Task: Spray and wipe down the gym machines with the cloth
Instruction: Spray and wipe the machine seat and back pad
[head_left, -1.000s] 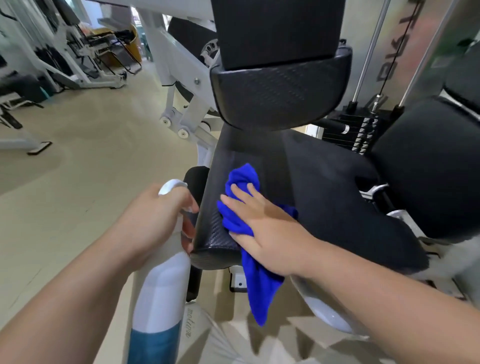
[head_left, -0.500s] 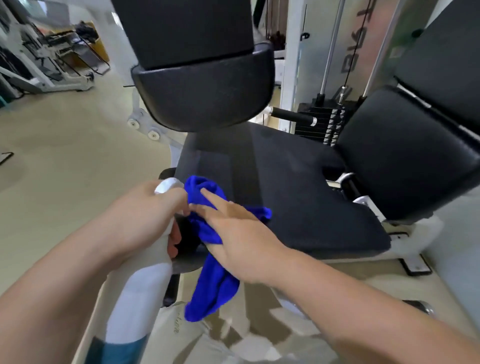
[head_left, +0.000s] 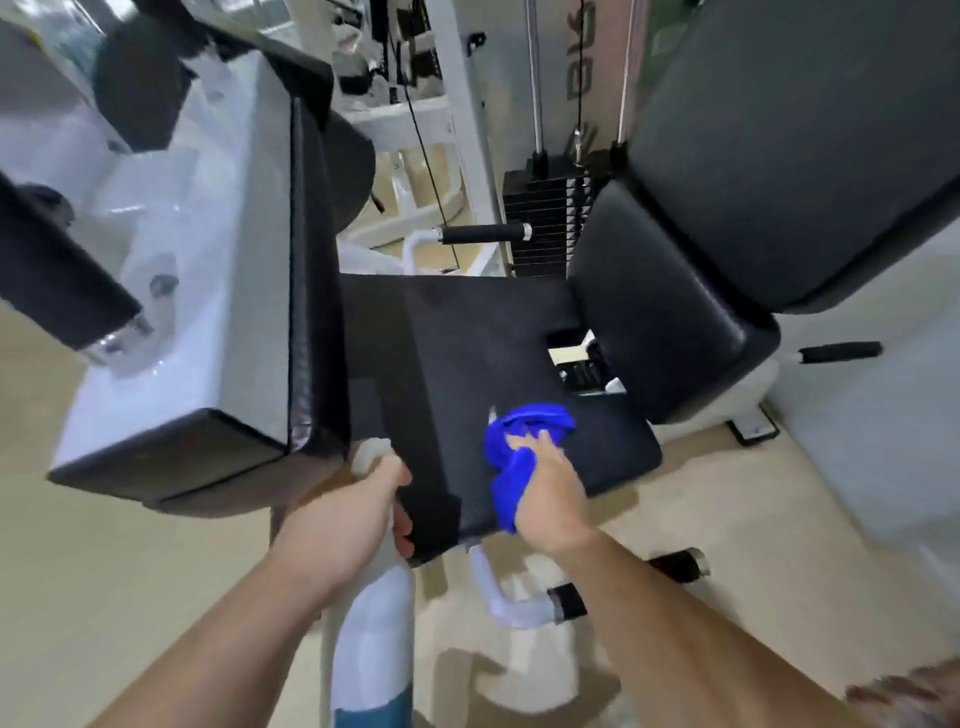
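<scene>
A black padded machine seat (head_left: 467, 353) fills the middle of the head view. My right hand (head_left: 550, 493) presses a bunched blue cloth (head_left: 519, 441) flat onto the seat's near right part, fingers fairly straight. My left hand (head_left: 343, 525) grips the neck of a white spray bottle (head_left: 374, 639) with a teal base, held upright just left of the seat's near corner; its white nozzle head sticks out above my fist.
A large black and white pad (head_left: 218, 291) juts in at the left, above the seat's left edge. The black backrest (head_left: 727, 208) rises on the right, with the weight stack (head_left: 545, 218) behind. A white handle bar (head_left: 514, 603) sits under the seat. Beige floor (head_left: 104, 571) surrounds the machine.
My right hand has slid the cloth from the seat's near left corner across to its right part. The view has moved in closer and over the seat; the bottle stays in my left hand.
</scene>
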